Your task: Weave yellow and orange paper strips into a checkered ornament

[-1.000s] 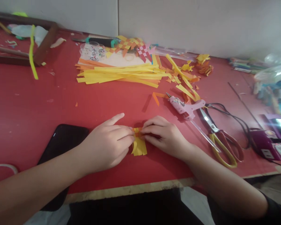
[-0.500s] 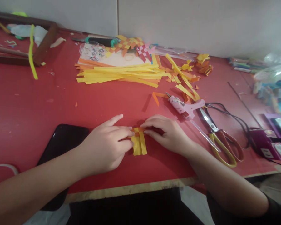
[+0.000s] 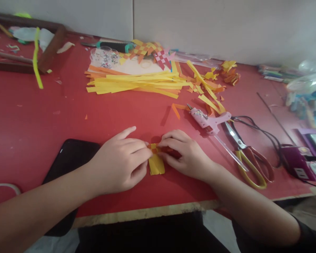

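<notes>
Between my hands, near the front of the red table, lies a small woven piece of yellow and orange paper strips (image 3: 156,165). Its top part shows a checkered weave, and yellow strips hang down toward me. My left hand (image 3: 126,158) grips the left side of the weave, index finger stretched out above the others. On the right side, the bent fingers of my right hand (image 3: 186,151) pinch the weave, with an orange strip partly showing under them. My fingertips cover both edges of the piece.
A black phone (image 3: 68,158) lies beside my left wrist. To the right are a pink glue gun (image 3: 209,121) and scissors (image 3: 249,161). Yellow paper strips (image 3: 137,82) are piled behind, near a cup of beads (image 3: 105,58). A wooden frame (image 3: 50,47) stands far left.
The fingers of both hands have shifted slightly on the weave. More orange shows at its top right, and the hanging yellow strips now lie closer together.
</notes>
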Demonstrator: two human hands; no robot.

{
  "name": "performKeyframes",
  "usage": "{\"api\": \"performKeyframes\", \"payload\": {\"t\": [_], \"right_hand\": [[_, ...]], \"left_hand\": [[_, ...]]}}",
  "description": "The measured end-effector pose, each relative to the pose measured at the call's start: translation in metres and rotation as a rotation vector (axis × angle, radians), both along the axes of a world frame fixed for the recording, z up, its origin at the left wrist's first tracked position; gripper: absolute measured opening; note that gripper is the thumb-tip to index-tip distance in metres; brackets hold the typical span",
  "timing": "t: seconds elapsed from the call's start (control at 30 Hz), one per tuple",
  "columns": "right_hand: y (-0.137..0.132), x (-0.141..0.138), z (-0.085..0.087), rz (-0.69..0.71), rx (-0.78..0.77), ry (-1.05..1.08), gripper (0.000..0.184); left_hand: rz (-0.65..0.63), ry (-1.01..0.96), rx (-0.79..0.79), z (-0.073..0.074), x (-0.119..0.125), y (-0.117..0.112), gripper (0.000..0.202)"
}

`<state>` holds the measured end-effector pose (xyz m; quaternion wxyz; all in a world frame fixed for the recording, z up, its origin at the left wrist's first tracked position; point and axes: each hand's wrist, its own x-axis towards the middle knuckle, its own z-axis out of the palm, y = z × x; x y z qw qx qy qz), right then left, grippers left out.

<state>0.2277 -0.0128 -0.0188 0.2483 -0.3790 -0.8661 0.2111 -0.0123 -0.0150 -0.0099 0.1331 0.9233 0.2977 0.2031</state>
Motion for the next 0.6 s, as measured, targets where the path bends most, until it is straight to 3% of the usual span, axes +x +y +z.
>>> {"api": "performKeyframes", "payload": {"t": [0.33, 0.6], "right_hand": [[0.0013, 0.0006, 0.0014, -0.001, -0.040, -0.007, 0.009], [-0.0021, 0.0051, 0.0024, 0.063, 0.094, -0.065, 0.015]], "left_hand": [[-0.117, 0.073, 0.223, 0.0007, 0.0020, -0.0011, 0.027], [-0.126, 0.089, 0.181, 0.0052, 0.0015, -0.0026, 0.027]]}}
